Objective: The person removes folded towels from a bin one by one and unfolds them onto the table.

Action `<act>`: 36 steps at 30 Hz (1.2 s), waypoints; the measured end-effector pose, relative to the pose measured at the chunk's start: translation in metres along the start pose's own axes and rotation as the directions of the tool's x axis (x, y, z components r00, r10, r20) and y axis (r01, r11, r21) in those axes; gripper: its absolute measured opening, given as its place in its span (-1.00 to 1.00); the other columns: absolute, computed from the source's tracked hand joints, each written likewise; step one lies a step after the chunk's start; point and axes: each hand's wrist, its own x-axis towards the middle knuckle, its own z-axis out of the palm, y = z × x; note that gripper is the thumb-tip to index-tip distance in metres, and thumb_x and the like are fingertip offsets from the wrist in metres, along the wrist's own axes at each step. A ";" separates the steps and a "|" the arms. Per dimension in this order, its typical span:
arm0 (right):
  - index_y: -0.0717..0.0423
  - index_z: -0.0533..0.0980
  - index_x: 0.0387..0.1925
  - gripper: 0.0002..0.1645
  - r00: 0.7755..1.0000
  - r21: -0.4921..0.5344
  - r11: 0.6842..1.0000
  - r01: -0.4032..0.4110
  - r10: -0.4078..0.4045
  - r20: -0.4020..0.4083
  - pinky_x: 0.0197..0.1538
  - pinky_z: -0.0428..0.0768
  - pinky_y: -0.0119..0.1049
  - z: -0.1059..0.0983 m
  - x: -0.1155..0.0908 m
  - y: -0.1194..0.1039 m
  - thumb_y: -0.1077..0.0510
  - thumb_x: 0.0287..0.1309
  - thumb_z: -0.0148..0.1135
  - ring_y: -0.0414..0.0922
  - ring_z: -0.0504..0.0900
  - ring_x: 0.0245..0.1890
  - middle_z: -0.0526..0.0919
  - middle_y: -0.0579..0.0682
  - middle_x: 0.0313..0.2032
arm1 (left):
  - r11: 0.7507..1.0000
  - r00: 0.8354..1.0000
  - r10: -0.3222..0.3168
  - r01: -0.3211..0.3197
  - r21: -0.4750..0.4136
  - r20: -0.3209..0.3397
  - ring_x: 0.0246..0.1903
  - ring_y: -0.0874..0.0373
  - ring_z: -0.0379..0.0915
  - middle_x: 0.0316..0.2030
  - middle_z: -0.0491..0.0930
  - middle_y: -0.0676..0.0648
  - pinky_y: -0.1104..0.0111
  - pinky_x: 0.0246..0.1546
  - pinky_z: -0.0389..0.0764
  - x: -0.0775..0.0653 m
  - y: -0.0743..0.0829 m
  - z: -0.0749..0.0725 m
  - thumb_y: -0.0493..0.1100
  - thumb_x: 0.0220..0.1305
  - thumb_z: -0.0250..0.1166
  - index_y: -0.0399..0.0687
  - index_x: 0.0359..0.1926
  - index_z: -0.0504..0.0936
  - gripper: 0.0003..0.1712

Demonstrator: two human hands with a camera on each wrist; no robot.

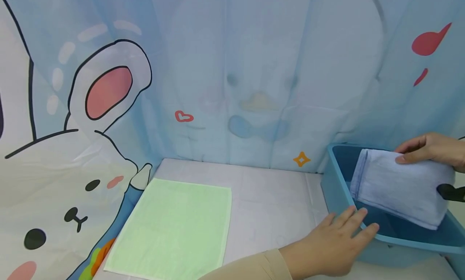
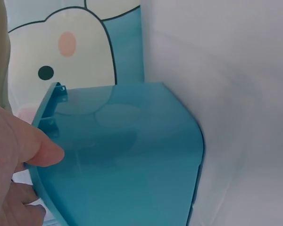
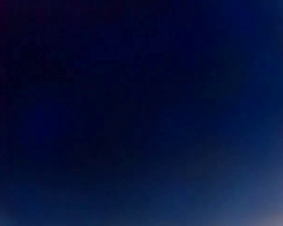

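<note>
At the right of the head view, my right hand [image 1: 432, 150] pinches the upper edge of a folded light-blue towel [image 1: 403, 187], thumb in front. The towel is tilted over the opening of a blue plastic bin [image 1: 341, 187], partly within its rim. My left hand [image 1: 327, 243] grips the bin's near left rim, fingers spread over the edge. In the left wrist view, the left thumb [image 2: 49, 153] lies against the bin's outer wall [image 2: 127, 160], with fingers on the rim's other side. The right wrist view is almost wholly dark blue and shows no hand.
A pale green towel [image 1: 178, 227] lies flat on the white table surface [image 1: 272, 207], left of the bin. Behind hangs a light-blue printed curtain [image 1: 254, 70], with a cartoon rabbit [image 1: 72, 171] on the left. A black piece [image 1: 450, 192] overlaps the blue towel's right edge.
</note>
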 end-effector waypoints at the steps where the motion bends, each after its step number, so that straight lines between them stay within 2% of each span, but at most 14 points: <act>1: 0.33 0.64 0.19 -0.44 1.000 -0.005 1.000 0.007 -0.007 -0.011 -0.17 0.80 -0.06 0.000 -0.001 -0.001 -0.08 0.51 0.30 0.04 0.81 -0.26 0.82 0.00 -0.17 | 1.000 1.000 -0.006 0.006 -0.010 0.001 0.75 0.19 -0.54 0.75 -0.52 0.13 0.34 0.60 0.25 -0.002 0.000 0.000 0.20 0.67 0.02 0.42 0.74 -0.44 -0.03; 4: 0.31 0.66 0.17 -0.45 0.998 -0.020 0.999 0.035 -0.036 -0.045 -0.19 0.79 -0.04 0.000 -0.003 -0.006 -0.09 0.49 0.32 0.05 0.80 -0.28 0.82 0.02 -0.17 | 1.000 0.999 -0.023 0.022 -0.019 -0.026 0.75 0.17 -0.47 0.76 -0.50 0.10 0.30 0.59 0.30 -0.011 -0.004 0.001 0.18 0.66 0.04 0.42 0.74 -0.41 -0.03; 6: 0.26 0.68 0.15 -0.47 0.997 -0.029 0.998 0.048 -0.050 -0.067 -0.19 0.80 -0.03 0.001 -0.004 -0.011 -0.11 0.47 0.34 0.05 0.79 -0.28 0.82 0.03 -0.16 | 1.000 0.997 -0.029 0.029 -0.003 -0.072 0.76 0.12 -0.38 0.77 -0.46 0.04 0.27 0.57 0.35 -0.019 -0.009 0.003 0.17 0.65 0.06 0.38 0.76 -0.37 -0.03; 9: 0.35 0.61 0.20 -0.36 0.992 -0.072 0.994 0.083 -0.089 -0.088 -0.19 0.79 -0.04 0.006 -0.010 -0.023 -0.13 0.44 0.36 0.01 0.76 -0.29 0.81 0.06 -0.13 | 0.999 0.991 -0.045 0.047 0.014 -0.122 0.75 0.06 -0.25 0.77 -0.40 -0.03 0.22 0.54 0.41 -0.031 -0.017 0.005 0.16 0.66 0.04 0.33 0.77 -0.30 -0.07; 14: 0.41 0.55 0.26 -0.26 0.983 -0.130 0.985 0.118 -0.134 -0.128 -0.22 0.78 -0.07 0.016 -0.020 -0.044 -0.13 0.37 0.41 0.00 0.73 -0.29 0.80 0.08 -0.13 | 0.993 0.986 -0.119 0.117 -0.020 -0.118 0.75 0.00 -0.22 0.77 -0.41 -0.05 0.09 0.56 0.39 -0.050 -0.030 0.009 0.16 0.64 0.08 0.32 0.77 -0.27 -0.06; 17: 0.34 0.61 0.21 -0.33 0.978 -0.132 0.981 0.139 -0.157 -0.137 -0.23 0.79 -0.06 0.020 -0.022 -0.054 -0.12 0.34 0.44 -0.01 0.73 -0.30 0.80 0.07 -0.13 | 0.987 0.979 -0.161 0.157 -0.041 -0.123 0.75 -0.03 -0.23 0.77 -0.37 -0.06 0.04 0.56 0.39 -0.061 -0.037 0.012 0.14 0.61 0.11 0.31 0.76 -0.25 -0.04; 23: 0.18 0.75 0.05 -0.55 0.961 -0.132 0.967 0.218 -0.237 -0.145 -0.23 0.75 -0.05 0.024 -0.024 -0.069 -0.05 0.30 0.48 -0.08 0.72 -0.30 0.82 0.01 -0.18 | 0.973 0.958 -0.229 0.222 -0.058 -0.173 0.74 -0.14 -0.11 0.75 -0.16 -0.14 -0.06 0.52 0.44 -0.081 -0.049 0.023 0.10 0.59 0.14 0.22 0.75 -0.08 -0.10; 29: 0.14 0.78 0.00 -0.63 0.947 -0.124 0.956 0.265 -0.282 -0.153 -0.26 0.79 -0.06 0.028 -0.029 -0.083 0.00 0.26 0.52 -0.07 0.73 -0.32 0.81 -0.06 -0.24 | 0.955 0.940 -0.289 0.270 -0.121 -0.183 0.73 -0.21 -0.10 0.74 -0.09 -0.22 -0.16 0.52 0.43 -0.101 -0.065 0.039 0.09 0.58 0.18 0.11 0.74 0.01 -0.11; 36: 0.12 0.79 -0.03 -0.73 0.941 -0.104 0.947 0.305 -0.316 -0.118 -0.30 0.78 -0.13 0.032 -0.033 -0.104 0.09 0.30 0.47 -0.05 0.73 -0.33 0.80 -0.12 -0.26 | 0.908 0.897 -0.405 0.370 -0.197 -0.178 0.69 -0.31 0.00 0.72 0.01 -0.29 -0.28 0.45 0.45 -0.131 -0.081 0.061 0.11 0.51 0.30 0.04 0.71 0.14 -0.09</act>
